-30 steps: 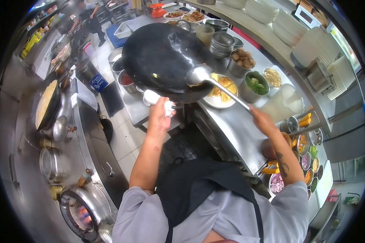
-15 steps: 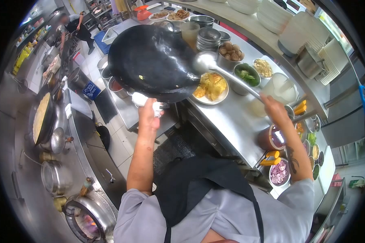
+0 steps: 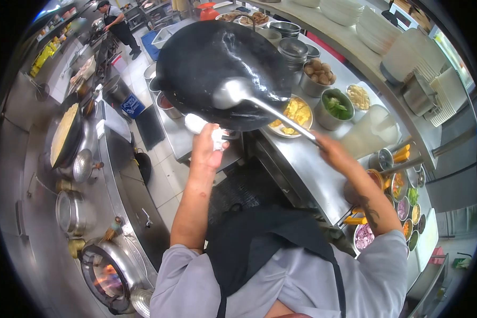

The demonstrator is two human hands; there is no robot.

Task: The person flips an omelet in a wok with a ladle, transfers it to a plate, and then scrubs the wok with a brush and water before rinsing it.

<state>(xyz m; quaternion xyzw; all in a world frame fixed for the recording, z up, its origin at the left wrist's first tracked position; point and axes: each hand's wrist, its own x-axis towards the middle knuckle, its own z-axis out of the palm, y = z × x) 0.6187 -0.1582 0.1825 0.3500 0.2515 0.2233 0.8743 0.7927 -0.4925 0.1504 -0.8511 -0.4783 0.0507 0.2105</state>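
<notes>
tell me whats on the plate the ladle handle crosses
Chunky yellow food sits on the plate. The wok covers part of the plate's left side and the ladle crosses in front, so whatever lies behind them can't be seen.

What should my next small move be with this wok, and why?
Probably ease the wok back from the plate. Yellow food already lies there, while none shows clearly in the wok, whose rim hides part of the plate. Your left hand holds the wok with a white cloth; your right hand has the ladle.
</notes>
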